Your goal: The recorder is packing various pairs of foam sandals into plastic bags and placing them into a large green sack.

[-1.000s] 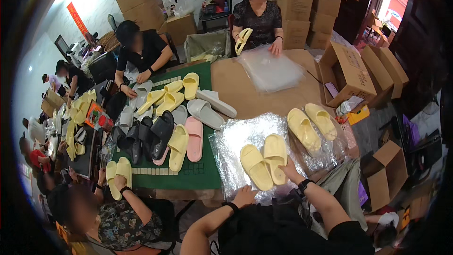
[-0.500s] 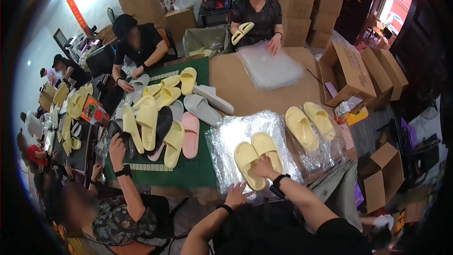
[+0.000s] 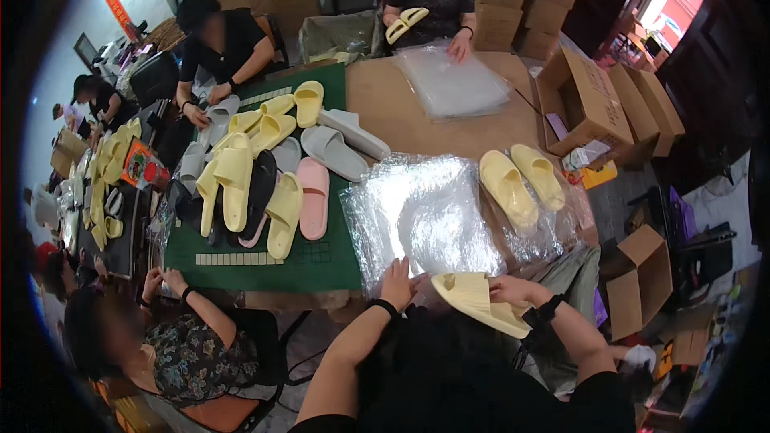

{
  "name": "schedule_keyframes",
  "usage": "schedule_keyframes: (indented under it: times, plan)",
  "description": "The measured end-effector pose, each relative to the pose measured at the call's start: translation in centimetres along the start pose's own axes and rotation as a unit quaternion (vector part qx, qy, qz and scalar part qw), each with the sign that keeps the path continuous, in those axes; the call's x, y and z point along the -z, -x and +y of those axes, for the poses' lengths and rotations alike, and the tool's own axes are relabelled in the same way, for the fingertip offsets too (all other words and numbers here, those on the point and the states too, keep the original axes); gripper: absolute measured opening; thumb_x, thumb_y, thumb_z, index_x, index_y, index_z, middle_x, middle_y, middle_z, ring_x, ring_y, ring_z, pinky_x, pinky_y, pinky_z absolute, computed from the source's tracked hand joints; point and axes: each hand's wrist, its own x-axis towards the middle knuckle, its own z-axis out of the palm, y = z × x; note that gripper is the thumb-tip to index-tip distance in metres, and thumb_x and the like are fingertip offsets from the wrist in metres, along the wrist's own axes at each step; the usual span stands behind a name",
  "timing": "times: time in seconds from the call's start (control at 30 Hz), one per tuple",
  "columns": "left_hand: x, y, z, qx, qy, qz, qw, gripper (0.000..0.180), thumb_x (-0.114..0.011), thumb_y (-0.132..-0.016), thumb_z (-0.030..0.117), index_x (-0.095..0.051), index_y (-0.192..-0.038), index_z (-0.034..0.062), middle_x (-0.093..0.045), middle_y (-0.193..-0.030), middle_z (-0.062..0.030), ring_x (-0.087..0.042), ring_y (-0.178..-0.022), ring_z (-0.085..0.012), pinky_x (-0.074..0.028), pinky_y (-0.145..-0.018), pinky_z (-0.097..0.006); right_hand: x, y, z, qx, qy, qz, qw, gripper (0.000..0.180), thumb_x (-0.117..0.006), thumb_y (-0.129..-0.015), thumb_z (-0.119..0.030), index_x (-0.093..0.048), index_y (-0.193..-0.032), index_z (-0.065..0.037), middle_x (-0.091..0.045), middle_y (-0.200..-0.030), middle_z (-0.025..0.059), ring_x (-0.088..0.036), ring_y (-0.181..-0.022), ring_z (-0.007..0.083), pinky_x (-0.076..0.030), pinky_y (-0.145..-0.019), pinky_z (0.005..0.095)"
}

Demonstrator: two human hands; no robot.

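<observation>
Yellow slippers (image 3: 480, 301) sit in my right hand (image 3: 513, 291), fingers wrapped over their top edge, held just off the near table edge. My left hand (image 3: 397, 279) lies flat, fingers spread, on the crinkled plastic bags (image 3: 421, 212). Another yellow pair (image 3: 521, 180) rests on the bags to the right.

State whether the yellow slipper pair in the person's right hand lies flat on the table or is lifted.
Lifted: the right hand holds the yellow slipper pair soles-up above the table edge.
</observation>
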Motion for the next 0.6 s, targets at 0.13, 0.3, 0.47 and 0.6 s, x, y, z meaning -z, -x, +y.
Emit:
schedule_keyframes:
  times: [0.13,0.3,0.47,0.6]
  plan:
    - [-0.3,-1.1,-0.4,0.005,-0.029,-0.001,1.0,0.057,-0.057,-0.079,0.025,-0.04,-0.131,0.0123,-0.037,-0.131,-0.0184,-0.041,-0.111,-0.0333,-0.036,-0.091,-0.041,-2.0,-0.2,0.3,0.01,0.002,-0.045,0.999,0.029,-0.061,-0.081,-0.016,-0.058,-0.107,-0.003,-0.063,-0.096,0.0079,-0.054,-0.085,0.0132,-0.044,-0.076,0.0293]
    - [-0.1,-2.7,-1.4,0.056,0.094,0.05,0.993,0.062,-0.055,-0.079,0.029,-0.037,-0.13,-0.0008,-0.039,-0.131,-0.0135,-0.04,-0.116,-0.0287,-0.032,-0.096,-0.044,-3.8,-0.8,-0.2,0.022,-0.063,-0.073,0.995,0.034,-0.06,-0.083,-0.017,-0.055,-0.113,-0.003,-0.063,-0.096,0.0053,-0.053,-0.086,0.0116,-0.042,-0.077,0.0275]
    - [4.2,-3.4,-1.2,0.03,0.073,0.033,0.996,0.078,-0.062,-0.072,0.035,-0.03,-0.133,-0.0027,-0.03,-0.139,-0.0152,-0.027,-0.129,-0.0291,-0.019,-0.106,-0.047,-4.7,-0.5,-1.4,0.043,-0.114,-0.055,0.991,0.032,-0.059,-0.083,-0.019,-0.056,-0.11,-0.002,-0.062,-0.09,0.0054,-0.053,-0.083,0.0136,-0.042,-0.075,0.029]
    - [-0.6,-3.2,-3.4,0.021,0.078,0.061,0.995,0.048,-0.048,-0.079,0.012,-0.044,-0.126,0.0025,-0.029,-0.139,-0.0181,-0.028,-0.128,-0.033,-0.023,-0.105,-0.045,-4.9,-2.2,-0.6,0.064,-0.021,-0.044,0.997,0.034,-0.061,-0.081,-0.024,-0.056,-0.108,-0.003,-0.06,-0.085,0.008,-0.052,-0.079,0.0145,-0.042,-0.071,0.03]
